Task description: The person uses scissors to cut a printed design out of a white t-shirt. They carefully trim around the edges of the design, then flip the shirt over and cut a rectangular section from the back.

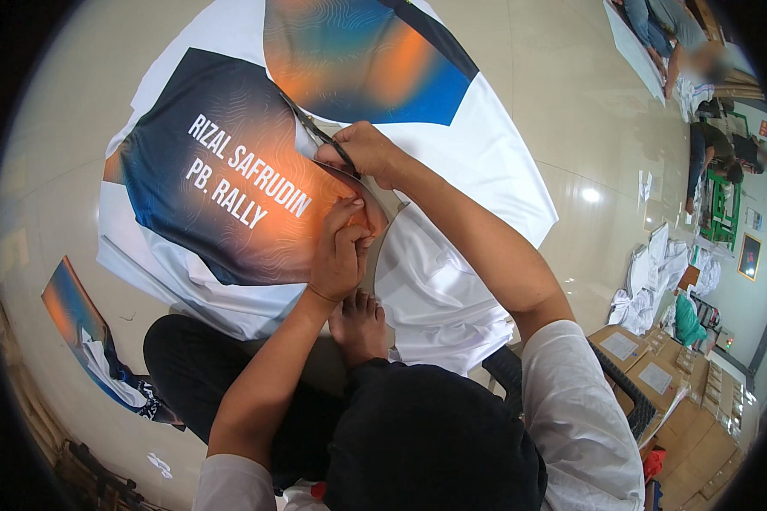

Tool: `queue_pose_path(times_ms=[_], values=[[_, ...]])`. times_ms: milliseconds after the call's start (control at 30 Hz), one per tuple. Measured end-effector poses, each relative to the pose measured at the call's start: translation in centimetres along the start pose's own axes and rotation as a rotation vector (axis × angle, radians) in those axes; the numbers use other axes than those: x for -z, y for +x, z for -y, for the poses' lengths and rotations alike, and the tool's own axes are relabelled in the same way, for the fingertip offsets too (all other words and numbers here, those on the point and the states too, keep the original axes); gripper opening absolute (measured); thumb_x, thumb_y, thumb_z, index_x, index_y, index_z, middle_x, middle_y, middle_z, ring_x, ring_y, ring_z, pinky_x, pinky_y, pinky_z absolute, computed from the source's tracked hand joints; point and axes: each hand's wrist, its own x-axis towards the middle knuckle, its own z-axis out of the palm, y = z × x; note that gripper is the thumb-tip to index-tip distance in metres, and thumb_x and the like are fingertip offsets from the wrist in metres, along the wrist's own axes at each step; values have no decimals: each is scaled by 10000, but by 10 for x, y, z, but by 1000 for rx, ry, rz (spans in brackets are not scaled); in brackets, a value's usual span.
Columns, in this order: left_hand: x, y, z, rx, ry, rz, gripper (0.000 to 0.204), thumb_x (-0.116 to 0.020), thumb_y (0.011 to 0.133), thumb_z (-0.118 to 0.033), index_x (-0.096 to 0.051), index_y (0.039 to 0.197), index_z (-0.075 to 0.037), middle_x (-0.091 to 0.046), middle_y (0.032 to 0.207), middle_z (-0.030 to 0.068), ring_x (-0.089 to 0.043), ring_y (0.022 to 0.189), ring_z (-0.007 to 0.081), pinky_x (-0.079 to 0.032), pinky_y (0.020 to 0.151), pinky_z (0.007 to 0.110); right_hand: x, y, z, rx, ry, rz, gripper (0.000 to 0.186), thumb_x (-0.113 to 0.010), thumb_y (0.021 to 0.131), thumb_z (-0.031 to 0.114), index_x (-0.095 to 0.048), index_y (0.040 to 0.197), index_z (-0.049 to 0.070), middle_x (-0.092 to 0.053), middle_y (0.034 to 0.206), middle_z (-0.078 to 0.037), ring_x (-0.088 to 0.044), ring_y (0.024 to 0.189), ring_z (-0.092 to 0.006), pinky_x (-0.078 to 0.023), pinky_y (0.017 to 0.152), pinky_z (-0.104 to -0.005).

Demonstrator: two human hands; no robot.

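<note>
Slender, dark scissors (314, 129) meet smooth printed fabric (217, 175).

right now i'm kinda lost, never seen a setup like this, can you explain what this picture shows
There is no machine, just a person's bare left hand and right hand. The picture comes from a wide camera worn on the head, looking down; straight edges bend toward its rim. White fabric and a dark-and-orange printed panel lie over the tiled floor. The right hand holds scissors, blades along the panel's edge. The left hand is on the panel's orange side.
</note>
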Motion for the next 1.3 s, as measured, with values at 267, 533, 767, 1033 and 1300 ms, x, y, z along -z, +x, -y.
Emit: queue_pose_path(times_ms=[267, 533, 767, 1033, 1300], values=[[0, 0, 0, 1, -3, -1, 206, -697, 1023, -30, -531, 1145, -46, -582, 1433, 218, -585, 1388, 447, -454, 1219, 612, -2, -2, -3, 41, 0, -16, 241, -838, 810, 195, -726, 688, 20, -615, 669, -6, -508, 625, -105, -411, 555, -323], [0, 0, 0, 2, -4, -1, 211, -701, 1015, -21, -534, 1144, -46, -575, 1435, 219, -588, 1388, 447, -452, 1222, 610, -8, -6, 2, 21, 44, -30, 231, -825, 804, 196, -706, 680, 42, -567, 648, 10, -461, 605, -97, -365, 529, -318], [2, 0, 0, 7, -2, 8, 230, -709, 997, 0, -534, 1140, -44, -576, 1430, 220, -590, 1387, 450, -456, 1218, 608, -7, -9, 19, -23, 41, -53, 318, -838, 737, 249, -656, 627, 13, -609, 664, -46, -536, 621, -148, -415, 549, -357], [2, 0, -1, 7, 2, 14, 219, -699, 1011, -7, -529, 1145, -42, -577, 1421, 219, -583, 1394, 451, -456, 1219, 608, -13, 2, 7, 32, 42, -48, 320, -836, 827, 251, -661, 648, 52, -544, 644, 12, -453, 602, -102, -332, 517, -319], [3, 0, 0, 2, 9, 21, 220, -703, 1009, -3, -530, 1142, -37, -575, 1430, 219, -579, 1401, 451, -465, 1216, 600, -14, 2, 7, 25, 24, -69, 307, -842, 817, 232, -676, 656, 31, -557, 639, 11, -457, 590, -100, -348, 505, -319]])
